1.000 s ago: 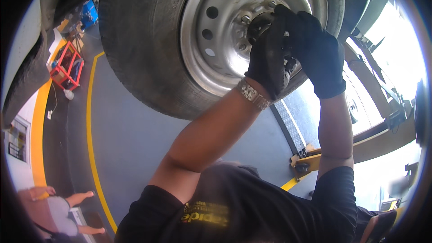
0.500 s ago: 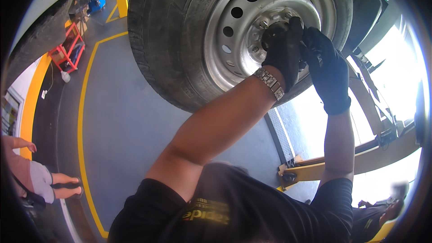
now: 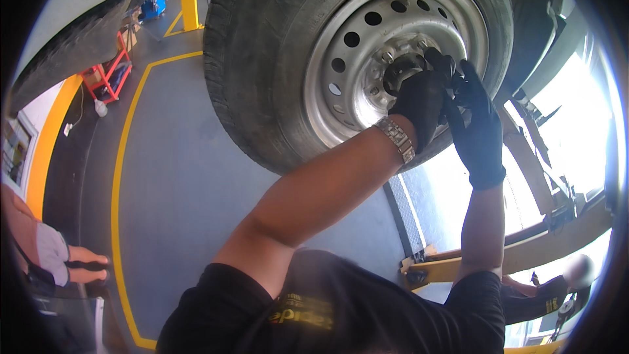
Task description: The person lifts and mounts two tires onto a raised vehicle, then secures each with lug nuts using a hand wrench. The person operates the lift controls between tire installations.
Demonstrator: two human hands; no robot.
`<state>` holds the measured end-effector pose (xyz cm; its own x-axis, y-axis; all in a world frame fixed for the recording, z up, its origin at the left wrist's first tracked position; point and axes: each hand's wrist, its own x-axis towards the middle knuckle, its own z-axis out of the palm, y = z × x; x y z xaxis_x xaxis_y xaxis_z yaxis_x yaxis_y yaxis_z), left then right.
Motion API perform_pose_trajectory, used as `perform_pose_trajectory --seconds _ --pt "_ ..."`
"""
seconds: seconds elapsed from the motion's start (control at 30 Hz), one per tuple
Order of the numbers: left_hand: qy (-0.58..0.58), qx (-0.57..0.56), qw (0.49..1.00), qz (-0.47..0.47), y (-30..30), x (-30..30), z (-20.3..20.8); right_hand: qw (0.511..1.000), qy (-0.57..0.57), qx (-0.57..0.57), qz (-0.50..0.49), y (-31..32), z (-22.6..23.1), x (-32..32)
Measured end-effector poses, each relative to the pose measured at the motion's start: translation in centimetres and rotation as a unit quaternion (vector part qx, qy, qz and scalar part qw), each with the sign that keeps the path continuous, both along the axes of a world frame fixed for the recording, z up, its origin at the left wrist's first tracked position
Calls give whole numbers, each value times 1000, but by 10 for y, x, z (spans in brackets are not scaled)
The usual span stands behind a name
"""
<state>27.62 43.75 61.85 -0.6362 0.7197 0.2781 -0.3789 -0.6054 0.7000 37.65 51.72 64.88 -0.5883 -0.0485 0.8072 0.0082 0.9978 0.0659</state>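
Observation:
A wheel hangs in front of me, its black tyre [image 3: 252, 72] around a silver steel rim [image 3: 321, 75] with round holes. Wheel nuts or bolt ends [image 3: 388, 56] surround the dark hub centre [image 3: 401, 71]. My left hand [image 3: 421, 101], in a black glove, is at the hub with bent fingers closed near the nuts; anything inside them is hidden. Just right of it is my right hand [image 3: 477, 134], gloved too, palm toward the left hand, thumb and fingers apart. A metal-band watch [image 3: 396, 137] circles my left wrist.
Yellow lift arm [image 3: 524, 254] at lower right, with a person [image 3: 540, 295] beyond it. Another person [image 3: 49, 242] stands at far left. A red cart [image 3: 110, 75] and a yellow post [image 3: 190, 3] are behind. Yellow lines [image 3: 116, 203] mark the grey floor.
The wheel sits slightly lower and further right in view. My right hand's fingers have spread and come away from my left hand, which remains at the hub.

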Motion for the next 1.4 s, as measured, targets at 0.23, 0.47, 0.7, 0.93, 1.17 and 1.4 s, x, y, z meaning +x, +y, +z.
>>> perform_pose_trajectory --seconds 0.23,0.47,0.7,0.93,1.17,1.4 --pt "30 -12 998 53 -11 1 1 996 33 77 -14 6 6 -8" --pt "28 4 997 -76 -14 -14 -6 972 -79 -26 -218 -4 9 -8" --pt "73 -36 996 31 -14 -4 1 997 36 73 6 9 6 -12" --pt "-38 66 994 -77 -20 -5 0 989 -76 19 -127 14 -1 -8" --pt "150 61 981 102 -1 -1 -16 985 -37 134 -101 22 6 -13" --pt "90 16 995 26 -10 -4 -5 984 17 179 0 17 13 -10"
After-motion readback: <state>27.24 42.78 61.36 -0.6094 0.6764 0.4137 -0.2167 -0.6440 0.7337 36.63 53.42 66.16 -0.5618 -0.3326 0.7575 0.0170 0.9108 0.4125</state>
